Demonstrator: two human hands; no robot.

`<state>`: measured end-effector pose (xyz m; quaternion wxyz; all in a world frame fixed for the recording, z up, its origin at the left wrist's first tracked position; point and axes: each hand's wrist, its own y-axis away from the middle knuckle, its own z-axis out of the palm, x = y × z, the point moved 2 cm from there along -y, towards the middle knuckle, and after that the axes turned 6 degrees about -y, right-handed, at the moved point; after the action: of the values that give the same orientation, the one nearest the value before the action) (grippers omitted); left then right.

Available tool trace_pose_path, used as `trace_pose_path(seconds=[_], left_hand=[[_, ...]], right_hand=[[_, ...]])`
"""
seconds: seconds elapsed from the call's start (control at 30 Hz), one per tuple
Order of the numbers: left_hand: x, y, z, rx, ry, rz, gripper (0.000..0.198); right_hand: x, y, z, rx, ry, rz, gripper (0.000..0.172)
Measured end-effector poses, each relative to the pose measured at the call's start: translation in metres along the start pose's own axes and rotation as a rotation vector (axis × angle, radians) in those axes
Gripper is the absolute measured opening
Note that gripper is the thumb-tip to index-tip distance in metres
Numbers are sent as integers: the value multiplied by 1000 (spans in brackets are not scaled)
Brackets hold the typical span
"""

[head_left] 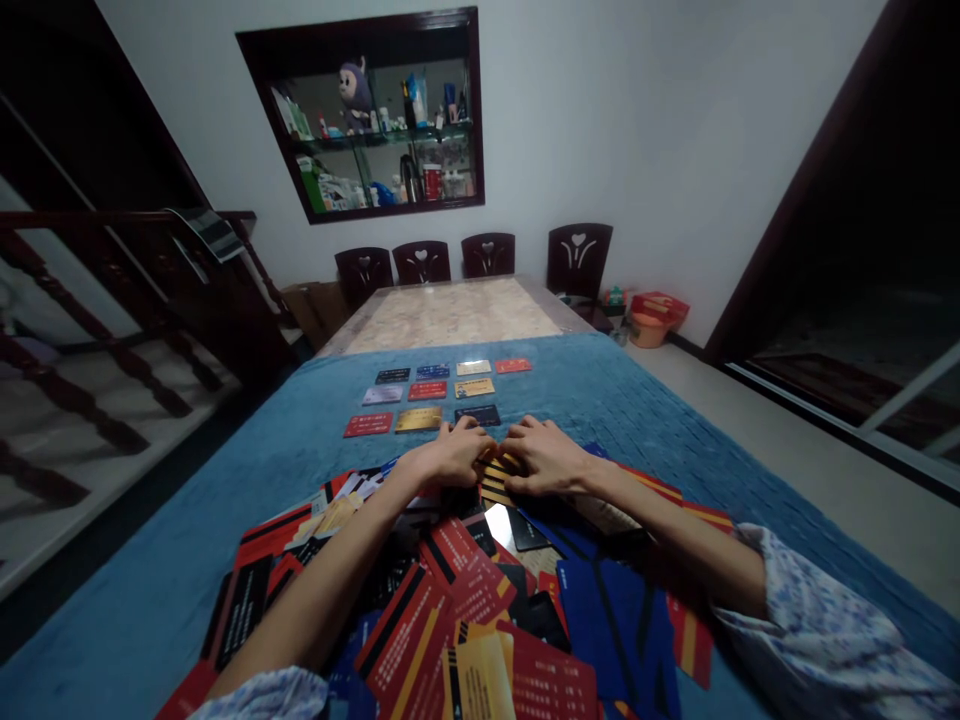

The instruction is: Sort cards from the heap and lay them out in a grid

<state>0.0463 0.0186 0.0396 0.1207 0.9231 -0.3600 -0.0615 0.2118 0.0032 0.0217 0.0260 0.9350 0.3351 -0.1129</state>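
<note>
My left hand (454, 452) and my right hand (553, 456) are close together at the far edge of a heap of cards. Their curled fingers meet around gold cards with black stripes (495, 484); how many they grip is partly hidden. Below my wrists spreads the heap, with red cards (459, 562), blue cards (611, 615), a gold card (480, 680) and black cards, many overlapping. Just beyond my left hand lie a dark card (477, 414), a gold card (418, 419) and a red card (368, 425), side by side in a row.
Two more rows lie farther back, including a silver card (383, 394) and a red card (514, 366). A blue cloth (300, 430) covers the near part of the marble-patterned table (465, 308). Dark chairs (487, 255) stand beyond it, with a railing (97, 310) at left.
</note>
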Motion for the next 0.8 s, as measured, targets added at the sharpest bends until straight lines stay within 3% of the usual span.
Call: trace_pose_path(seconds=[0.33, 0.8], left_hand=[[-1, 3, -5, -37, -20, 31, 8], [-3, 10, -16, -12, 9, 51, 14]], right_hand=[[-1, 1, -6, -31, -52, 2, 26], [17, 0, -8, -28, -91, -87, 33]])
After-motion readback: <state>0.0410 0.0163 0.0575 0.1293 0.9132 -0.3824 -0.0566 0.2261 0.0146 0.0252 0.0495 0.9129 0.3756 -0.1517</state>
